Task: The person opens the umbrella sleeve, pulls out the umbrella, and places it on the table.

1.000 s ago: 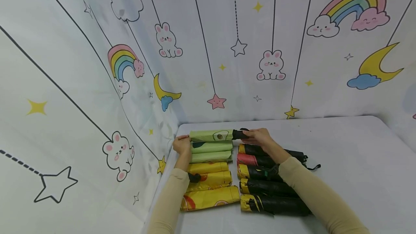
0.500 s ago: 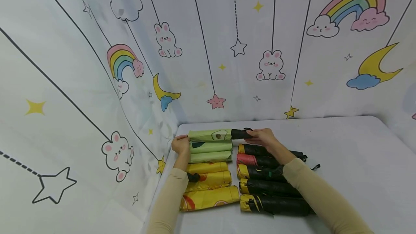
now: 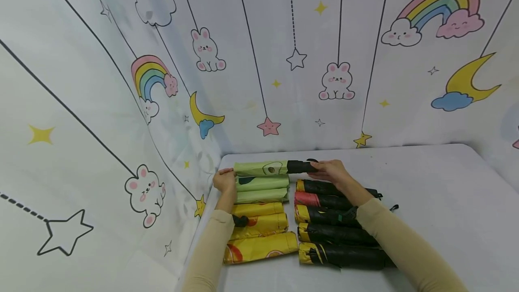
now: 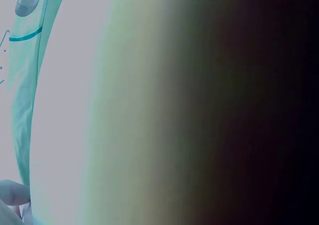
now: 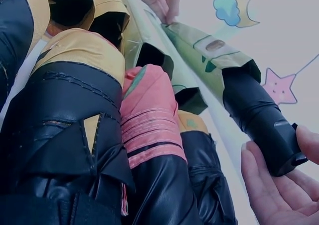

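Observation:
My left hand pinches the left end of a pale green avocado-print umbrella sleeve at the back of the table. A black folded umbrella sticks out of the sleeve's right end; the rest of it is hidden inside. Thumb and fingers of my right hand hold that umbrella's outer end, as the right wrist view also shows. Just in front lie two more green sleeves. Blur fills most of the left wrist view, with some green cloth at its left edge.
Several yellow fruit-print sleeves lie nearer on the left, a black piece on one. Under my right forearm are several black folded umbrellas with yellow tips, one red-tipped. A patterned white cloth wall rises behind the table.
My right hand has moved slightly right with the black umbrella, and more of it shows outside the green sleeve. My left hand stays at the sleeve's left end.

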The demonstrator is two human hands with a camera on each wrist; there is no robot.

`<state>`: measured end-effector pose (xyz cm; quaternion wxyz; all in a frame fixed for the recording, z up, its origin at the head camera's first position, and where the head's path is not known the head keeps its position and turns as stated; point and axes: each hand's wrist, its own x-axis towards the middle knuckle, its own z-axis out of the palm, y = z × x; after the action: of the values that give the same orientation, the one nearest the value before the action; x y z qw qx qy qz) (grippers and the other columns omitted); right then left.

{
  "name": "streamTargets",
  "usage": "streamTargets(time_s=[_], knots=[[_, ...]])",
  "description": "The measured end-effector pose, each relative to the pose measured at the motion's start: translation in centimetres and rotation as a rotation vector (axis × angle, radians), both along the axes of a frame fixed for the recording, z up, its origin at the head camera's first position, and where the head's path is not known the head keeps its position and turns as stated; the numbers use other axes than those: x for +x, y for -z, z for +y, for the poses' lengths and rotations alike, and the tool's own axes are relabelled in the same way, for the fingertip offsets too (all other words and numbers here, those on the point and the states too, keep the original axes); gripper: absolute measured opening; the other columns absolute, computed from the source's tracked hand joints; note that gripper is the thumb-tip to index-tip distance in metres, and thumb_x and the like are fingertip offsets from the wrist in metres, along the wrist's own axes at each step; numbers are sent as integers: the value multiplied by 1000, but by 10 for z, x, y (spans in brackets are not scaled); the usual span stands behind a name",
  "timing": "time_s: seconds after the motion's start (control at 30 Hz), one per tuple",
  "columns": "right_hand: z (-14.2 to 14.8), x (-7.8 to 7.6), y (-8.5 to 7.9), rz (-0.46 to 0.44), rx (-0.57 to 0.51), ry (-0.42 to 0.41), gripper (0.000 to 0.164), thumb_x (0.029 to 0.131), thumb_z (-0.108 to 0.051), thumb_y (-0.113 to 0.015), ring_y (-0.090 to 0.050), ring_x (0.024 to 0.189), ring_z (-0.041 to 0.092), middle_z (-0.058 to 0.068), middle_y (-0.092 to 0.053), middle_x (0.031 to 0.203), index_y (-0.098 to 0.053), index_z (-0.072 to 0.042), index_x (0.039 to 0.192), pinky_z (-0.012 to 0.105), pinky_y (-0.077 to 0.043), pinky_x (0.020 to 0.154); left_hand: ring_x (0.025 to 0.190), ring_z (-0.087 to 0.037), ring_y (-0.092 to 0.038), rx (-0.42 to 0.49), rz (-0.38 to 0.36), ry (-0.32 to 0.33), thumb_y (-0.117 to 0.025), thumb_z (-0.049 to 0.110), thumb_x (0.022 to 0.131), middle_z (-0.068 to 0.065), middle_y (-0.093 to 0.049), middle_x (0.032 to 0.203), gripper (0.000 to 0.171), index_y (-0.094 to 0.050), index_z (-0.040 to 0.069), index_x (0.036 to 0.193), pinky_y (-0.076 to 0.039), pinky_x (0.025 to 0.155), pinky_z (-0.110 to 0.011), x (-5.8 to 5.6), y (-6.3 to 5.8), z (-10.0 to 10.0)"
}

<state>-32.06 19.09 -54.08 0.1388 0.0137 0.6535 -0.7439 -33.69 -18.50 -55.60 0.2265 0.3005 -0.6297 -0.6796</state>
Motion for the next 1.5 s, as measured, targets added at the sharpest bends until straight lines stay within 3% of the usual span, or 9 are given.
streamTargets(time_s=[0.33, 0.7, 1.07, 1.33, 1.5], knots=[[7, 1, -1, 2, -10, -5, 75, 103, -20, -70, -74, 109, 31, 34, -55, 141, -29, 16, 154, 48, -54, 104, 87, -30, -68, 41, 25, -30, -72, -9, 91, -4, -74, 86, 11, -73, -3, 100, -60, 86, -46, -2, 0, -1], [13, 4, 1, -12, -7, 3, 73, 100, -26, -74, -75, 108, 29, 24, -70, 126, -40, 14, 151, 45, -55, 102, 92, -29, -66, 64, 22, -10, -68, -10, 93, -10, -72, 92, 13, -71, -5, 104, -60, 89, -44, -1, -2, -1], [21, 9, -2, 4, 14, 11, 68, 104, -21, -67, -71, 114, 33, 29, -60, 138, -35, 14, 153, 45, -54, 104, 96, -31, -67, 56, 28, -12, -66, -11, 92, -16, -72, 99, 14, -70, -4, 104, -60, 89, -44, -1, -1, -3], [30, 9, 0, -9, -33, 17, 72, 102, -23, -71, -73, 110, 31, 24, -69, 124, -36, 15, 152, 48, -54, 104, 96, -31, -67, 69, 50, 6, -63, -12, 93, -16, -71, 100, 15, -69, -5, 105, -59, 92, -47, 1, 1, -4], [36, 11, 1, -20, -33, 18, 70, 101, -23, -72, -71, 113, 34, 22, -69, 127, -40, 14, 151, 47, -54, 104, 93, -29, -67, 45, 29, 0, -64, -11, 92, -15, -72, 100, 17, -70, -3, 105, -59, 89, -46, 2, 1, -5]])
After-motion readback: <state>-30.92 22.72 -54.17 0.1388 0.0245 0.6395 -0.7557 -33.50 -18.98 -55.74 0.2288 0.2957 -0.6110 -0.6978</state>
